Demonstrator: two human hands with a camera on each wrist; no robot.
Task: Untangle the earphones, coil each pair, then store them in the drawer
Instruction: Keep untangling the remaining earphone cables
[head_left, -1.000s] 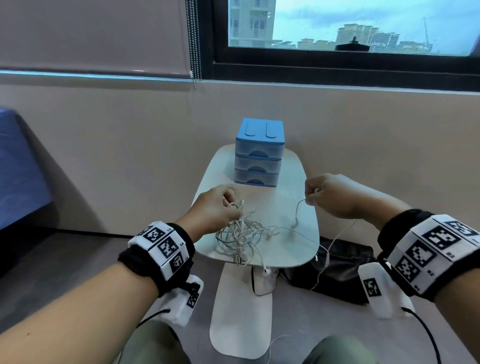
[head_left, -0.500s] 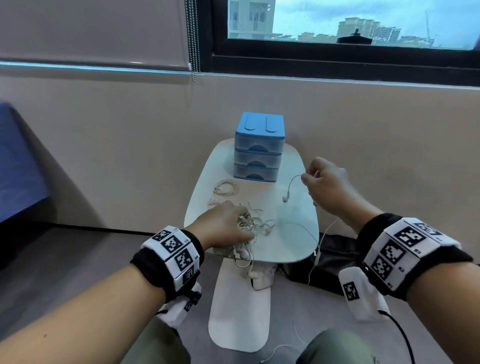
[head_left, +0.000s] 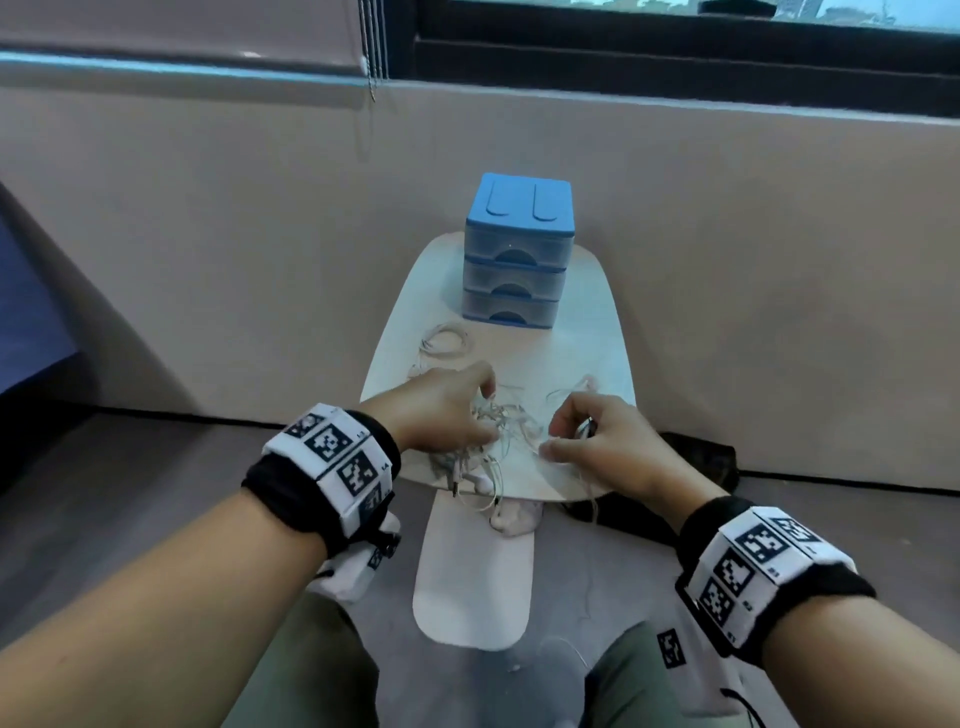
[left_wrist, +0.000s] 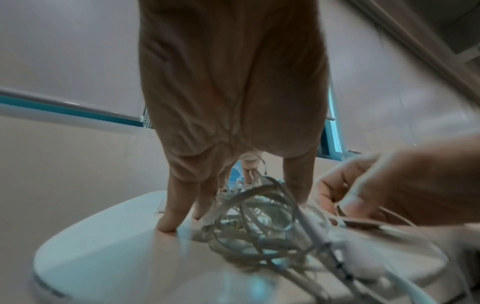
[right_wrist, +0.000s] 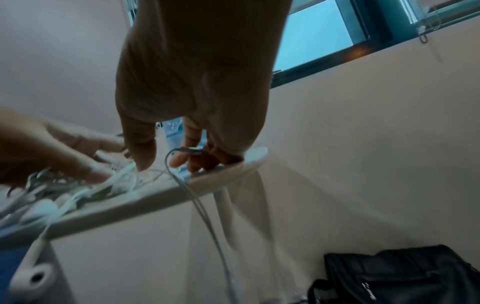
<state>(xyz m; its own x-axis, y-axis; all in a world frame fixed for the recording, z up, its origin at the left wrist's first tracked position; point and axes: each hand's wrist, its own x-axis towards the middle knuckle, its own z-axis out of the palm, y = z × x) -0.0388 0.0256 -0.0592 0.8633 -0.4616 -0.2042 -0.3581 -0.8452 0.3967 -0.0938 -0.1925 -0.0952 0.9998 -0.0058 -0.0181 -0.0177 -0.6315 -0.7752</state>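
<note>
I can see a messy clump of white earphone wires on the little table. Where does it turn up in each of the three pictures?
Head: the tangled earphones lie at the table's near end, between both hands.
Left wrist: the clump fills the lower centre, just below the left hand's fingers.
Right wrist: it sits at the left edge, blurred, on the tilted tabletop.
Shared landmark: the white table.

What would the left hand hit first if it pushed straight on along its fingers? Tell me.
Probably the coiled earphones lying just beyond the left hand on the white table, then the blue drawer unit behind them. Depth is hard to judge, so the fingers might pass just right of the coil.
</note>
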